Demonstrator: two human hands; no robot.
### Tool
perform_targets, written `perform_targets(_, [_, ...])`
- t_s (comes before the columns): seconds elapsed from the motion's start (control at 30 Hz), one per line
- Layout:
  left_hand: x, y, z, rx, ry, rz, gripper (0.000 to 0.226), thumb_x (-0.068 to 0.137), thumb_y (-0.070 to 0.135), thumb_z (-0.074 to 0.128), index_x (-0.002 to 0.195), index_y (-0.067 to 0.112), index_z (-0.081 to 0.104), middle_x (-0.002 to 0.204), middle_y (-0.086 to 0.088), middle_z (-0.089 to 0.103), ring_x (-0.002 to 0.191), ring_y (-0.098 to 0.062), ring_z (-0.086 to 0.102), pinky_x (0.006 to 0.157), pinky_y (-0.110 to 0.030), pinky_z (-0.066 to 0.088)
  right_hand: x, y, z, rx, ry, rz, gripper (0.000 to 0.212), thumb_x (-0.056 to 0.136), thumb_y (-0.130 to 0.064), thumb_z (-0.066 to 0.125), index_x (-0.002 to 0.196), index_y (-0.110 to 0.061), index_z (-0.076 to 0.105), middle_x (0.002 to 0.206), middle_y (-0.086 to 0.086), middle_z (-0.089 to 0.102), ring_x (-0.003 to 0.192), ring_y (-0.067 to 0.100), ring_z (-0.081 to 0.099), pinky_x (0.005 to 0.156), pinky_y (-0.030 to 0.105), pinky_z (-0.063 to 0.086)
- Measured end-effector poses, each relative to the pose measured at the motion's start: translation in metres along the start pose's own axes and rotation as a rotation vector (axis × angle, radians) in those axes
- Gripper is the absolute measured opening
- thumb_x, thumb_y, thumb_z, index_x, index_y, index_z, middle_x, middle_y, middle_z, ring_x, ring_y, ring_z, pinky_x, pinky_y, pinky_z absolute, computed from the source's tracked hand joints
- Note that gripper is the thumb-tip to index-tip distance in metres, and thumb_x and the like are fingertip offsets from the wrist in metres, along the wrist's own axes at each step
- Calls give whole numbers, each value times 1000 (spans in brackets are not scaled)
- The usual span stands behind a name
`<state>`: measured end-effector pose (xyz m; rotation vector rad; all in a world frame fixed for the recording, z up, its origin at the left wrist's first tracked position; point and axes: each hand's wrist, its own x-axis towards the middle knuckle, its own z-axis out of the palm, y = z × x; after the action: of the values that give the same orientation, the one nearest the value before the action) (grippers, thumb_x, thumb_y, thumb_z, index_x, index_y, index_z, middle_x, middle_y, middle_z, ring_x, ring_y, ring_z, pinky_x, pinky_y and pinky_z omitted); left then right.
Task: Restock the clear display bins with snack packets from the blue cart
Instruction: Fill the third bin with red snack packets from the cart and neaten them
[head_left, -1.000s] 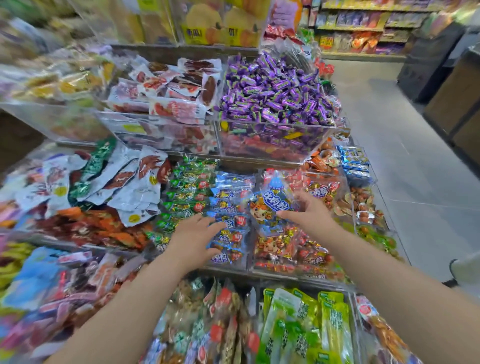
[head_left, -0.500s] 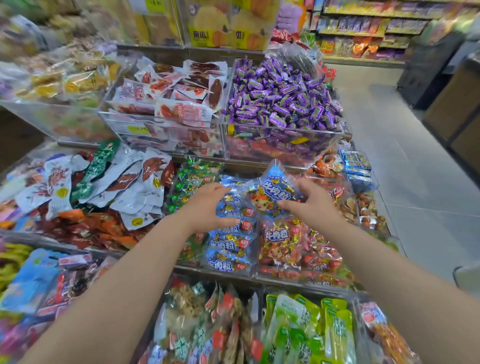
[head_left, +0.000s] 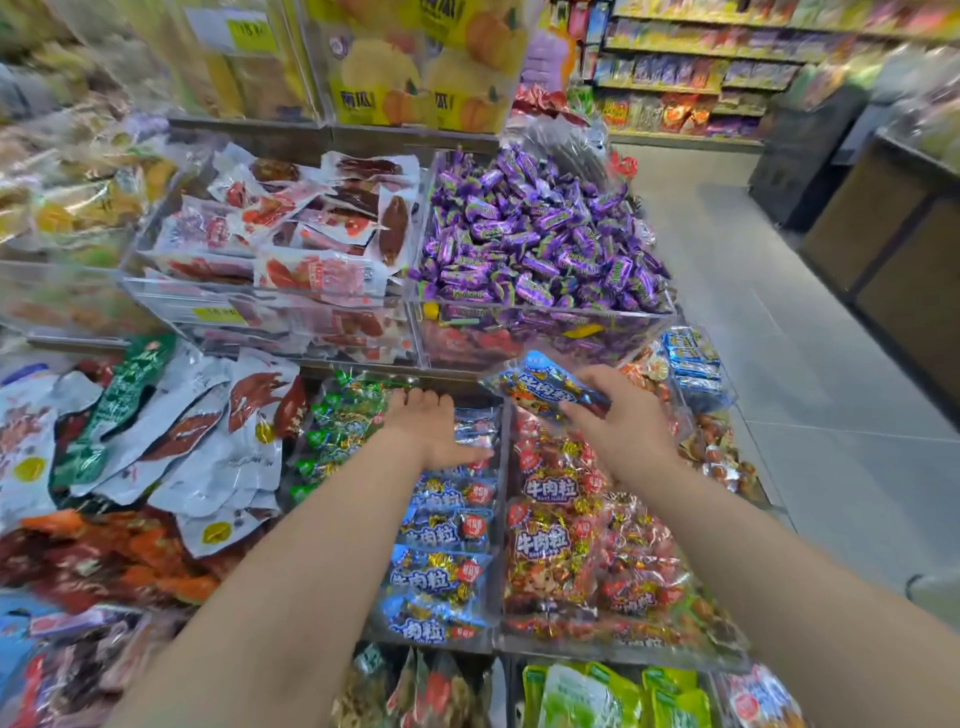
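Shop shelving carries tiered clear bins beside a grey-tiled aisle. Over the far edge of the red-packet bin (head_left: 623, 656), the right hand (head_left: 626, 423) grasps a blue snack packet (head_left: 543, 387). The left hand (head_left: 431, 426) rests palm-down, fingers relaxed, on the blue packets (head_left: 441, 571) at their bin's far end.
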<state>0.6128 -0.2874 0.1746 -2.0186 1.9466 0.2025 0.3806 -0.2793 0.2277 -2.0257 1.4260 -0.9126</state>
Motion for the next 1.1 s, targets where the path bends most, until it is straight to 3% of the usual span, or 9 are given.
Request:
perform_targets(0.13, [3, 1, 0, 40, -38, -18, 109, 69, 92, 25, 145, 14, 32, 146, -14, 34, 135, -33, 28, 107, -48, 22, 10, -1, 6, -65, -60, -53, 18, 87, -24, 65, 93, -38, 56, 78, -20, 59, 63, -3, 54, 51, 17, 35])
perform_targets(0.23, [6, 3, 1, 42, -28, -15, 100, 69, 91, 27, 138, 21, 45, 147, -13, 29, 134, -33, 25, 107, -49, 21, 13, -1, 10, -97, -72, -81, 16, 87, -24, 65, 102, -28, 61, 84, -12, 61, 71, 7, 55, 56, 18, 40])
perform_targets(0.4, [4, 4, 13, 19, 19, 9, 97, 70, 89, 30, 134, 20, 50, 147, -11, 31, 136, -32, 23, 111, -55, 11, 12, 4, 12, -63, -86, -70, 14, 87, -23, 66, 96, -32, 59, 84, -15, 62, 75, 6, 57, 59, 22, 43])
perform_targets(0.53, [3, 5, 14, 41, 55, 30, 97, 69, 91, 25, 124, 16, 52, 120, -8, 58, 118, -29, 45, 106, -52, 20, 12, 6, 15, -35, -82, -36, 17, 86, -24, 67, 94, -36, 57, 82, -21, 59, 72, 1, 56, 63, 25, 46])
perform_targets(0.63, [3, 4, 12, 32, 48, 34, 96, 69, 91, 25, 121, 16, 51, 111, -6, 60, 112, -27, 49, 102, -50, 21, 13, 7, 16, -32, -76, -35, 19, 86, -25, 67, 92, -38, 55, 80, -22, 59, 70, -1, 56, 60, 24, 47])
perform_targets(0.77, [5, 3, 11, 5, 65, 9, 101, 63, 95, 26, 121, 15, 43, 86, -1, 53, 90, -24, 53, 95, -46, 24, 15, 7, 16, -20, -73, -26, 18, 86, -25, 66, 92, -38, 55, 78, -21, 60, 68, 0, 57, 59, 27, 49])
perform_targets(0.93, [12, 3, 8, 48, -40, -10, 109, 61, 97, 20, 133, 20, 48, 130, -10, 51, 120, -27, 46, 106, -47, 19, 17, 2, 17, 27, -83, -48, 17, 86, -24, 66, 95, -36, 58, 78, -21, 61, 68, 1, 58, 60, 28, 50])
perform_targets(1.1, [14, 1, 6, -2, -70, 11, 103, 64, 95, 24, 136, 25, 48, 140, -8, 44, 130, -29, 33, 107, -49, 16, 20, -2, 17, 46, -85, -50, 19, 86, -23, 66, 92, -39, 57, 77, -29, 60, 69, -1, 57, 56, 21, 46])
